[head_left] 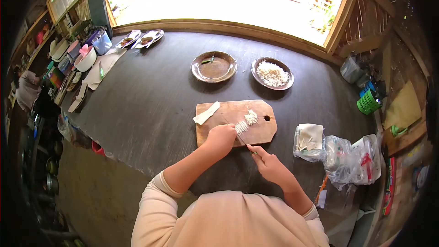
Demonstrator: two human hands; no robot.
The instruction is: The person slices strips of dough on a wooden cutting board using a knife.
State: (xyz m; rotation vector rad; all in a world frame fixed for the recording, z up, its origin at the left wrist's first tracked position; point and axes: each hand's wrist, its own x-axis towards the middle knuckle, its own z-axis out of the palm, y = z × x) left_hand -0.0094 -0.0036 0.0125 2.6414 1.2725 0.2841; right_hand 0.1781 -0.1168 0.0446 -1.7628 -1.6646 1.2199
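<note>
A wooden cutting board [217, 106] lies on the dark table in front of me. My left hand [222, 138] is closed with fingers curled at its front middle, pressing down a pale food slab that it mostly hides. My right hand [270, 167] grips a knife [243, 141], whose thin blade lies against the slab beside my left fingertips. Freshly cut pale strips [241, 127] sit right of the blade, and a small heap of pale shreds [251, 117] lies behind them. Two flat pale slabs [206, 113] rest at the board's left end.
Behind the board stand a brown plate [214, 72] with green chillies [207, 60] and a bowl of pale shreds [273, 74]. Plastic bags [340, 160] and a wrapped pale stack [309, 138] lie right. Tubs [85, 59] and small plates [148, 39] line the left; a person [27, 89] is far left.
</note>
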